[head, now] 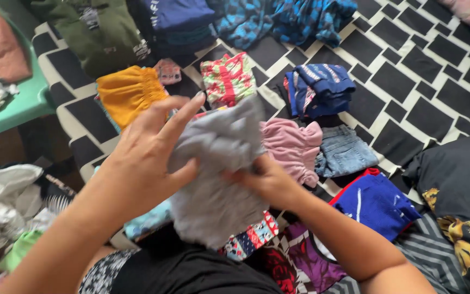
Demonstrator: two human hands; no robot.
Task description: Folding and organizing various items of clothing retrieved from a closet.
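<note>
1. Both hands held a grey cloth above the lap: the left hand spread along its side, fingers closed on the fabric, apparently steadying it.
2. The right hand pinched its edge.
3. The cloth looked soft, crumpled and plain grey.
4. Folded clothes, including a pink top, lay on the patterned bed.

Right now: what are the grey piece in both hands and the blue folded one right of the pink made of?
Grey garment: soft knit, probably cotton jersey; matte, limp, rumpled folds under left hand and right hand. Blue folded piece: denim, judging by faded blue and a stiff seam.
</note>
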